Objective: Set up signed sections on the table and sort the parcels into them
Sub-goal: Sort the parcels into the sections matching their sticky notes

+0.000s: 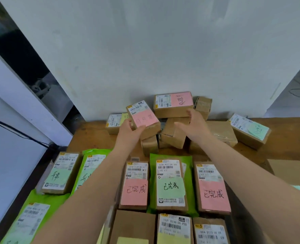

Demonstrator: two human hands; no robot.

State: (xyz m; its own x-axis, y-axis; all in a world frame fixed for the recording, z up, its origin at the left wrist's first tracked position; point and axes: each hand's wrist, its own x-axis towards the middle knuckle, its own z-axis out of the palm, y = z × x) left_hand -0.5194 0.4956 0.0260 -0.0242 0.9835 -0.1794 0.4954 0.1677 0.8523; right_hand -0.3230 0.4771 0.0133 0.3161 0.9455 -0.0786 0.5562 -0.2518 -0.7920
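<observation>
From the head camera, both bare forearms reach forward over a wooden tabletop [96,136] set against a pale wall [163,50]. The left hand [128,132] holds a small brown parcel [144,118] lifted and tilted above the far pile; its fingers [138,128] curl under the near edge, gripping the box, which carries a white shipping label and a pink note [146,119] with blurred handwriting. The right hand [193,126] hovers just beside it, over the pile, its fingers relaxed and slightly spread, holding nothing; whether it touches the box under it I cannot tell. Behind the hands lies a heap of cardboard boxes [174,132], topped by one box with a pink note [174,104] leaning near the wall. A box with a green note [251,131] sits well apart at the far right, and another box with a yellowish note [114,123] lies at the far left of the heap. Nearer the camera, parcels lie flat in rows: a pink-noted parcel [135,185], a parcel on a green bag with a green note [171,184], and a second pink-noted parcel [212,189], side by side. To the left, two green-noted parcels [61,173] lie near the tabletop's edge, the second partly hidden by the left forearm. Closest, parcels with yellow notes [174,229] are cut off by the frame.
</observation>
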